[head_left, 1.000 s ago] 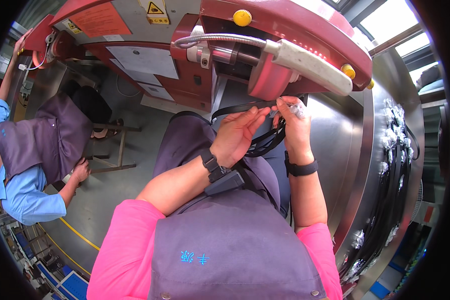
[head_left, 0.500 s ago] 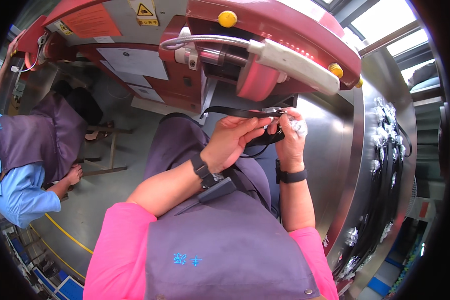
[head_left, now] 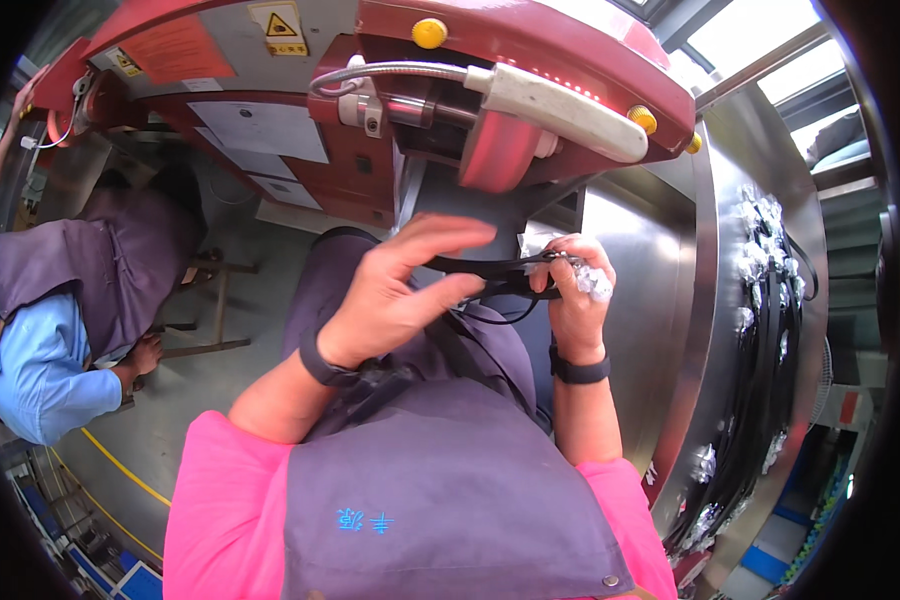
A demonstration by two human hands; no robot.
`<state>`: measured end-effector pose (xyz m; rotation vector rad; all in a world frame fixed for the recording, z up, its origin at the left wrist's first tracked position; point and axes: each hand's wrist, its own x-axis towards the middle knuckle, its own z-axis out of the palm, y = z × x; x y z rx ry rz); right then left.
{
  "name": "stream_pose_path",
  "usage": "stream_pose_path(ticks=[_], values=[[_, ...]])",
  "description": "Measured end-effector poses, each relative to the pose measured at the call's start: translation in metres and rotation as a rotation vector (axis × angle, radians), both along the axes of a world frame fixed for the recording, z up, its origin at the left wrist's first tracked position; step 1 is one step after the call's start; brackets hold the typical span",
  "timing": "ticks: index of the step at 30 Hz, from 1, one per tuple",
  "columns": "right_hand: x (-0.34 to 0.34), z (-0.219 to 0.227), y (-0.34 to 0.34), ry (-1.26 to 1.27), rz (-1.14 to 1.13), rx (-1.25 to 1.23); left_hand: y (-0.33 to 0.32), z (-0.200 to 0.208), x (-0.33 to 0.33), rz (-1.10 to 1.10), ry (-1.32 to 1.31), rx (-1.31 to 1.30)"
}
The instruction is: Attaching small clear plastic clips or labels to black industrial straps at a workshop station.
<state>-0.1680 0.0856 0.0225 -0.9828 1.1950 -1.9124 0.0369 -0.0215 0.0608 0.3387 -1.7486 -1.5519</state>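
My right hand [head_left: 577, 318] is closed on a black strap [head_left: 495, 268], pinching it near one end. Crinkled, shiny clear or silvery wrapping [head_left: 592, 284] sticks out from those fingers, and a paler flap of it shows above them. From the pinch the strap runs left, with a thin black loop hanging below. My left hand [head_left: 380, 295] is open, thumb and fingers spread apart. The strap's left end passes behind or between these fingers; whether they touch it I cannot tell.
Ahead stands a red machine [head_left: 530, 75] with a pinkish wheel [head_left: 495, 150] and a pale guard bar [head_left: 570, 115]. Several black straps [head_left: 770, 330] with shiny wrapped ends lie on a metal bench at right. A person in a blue shirt [head_left: 45, 365] sits at left.
My left hand has let go of the strap near the right hand, moved left and spread its fingers. My right hand keeps its pinch, slightly lower. The strap now sags lower.
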Motion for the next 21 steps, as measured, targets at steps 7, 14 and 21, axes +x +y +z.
stream_pose_path(ticks=[7, 14, 21], values=[[0.030, 0.055, 0.010, 0.448, -0.034, 0.099, 0.033, -0.027, -0.043, -0.228, -0.047, -0.164], [0.035, 0.080, 0.028, 0.512, -0.082, -0.115, 0.054, -0.061, -0.060, -0.279, -0.025, 0.007], [0.040, 0.074, 0.011, -0.158, 0.075, -0.072, 0.021, 0.005, 0.009, -0.215, -0.010, -0.032]])
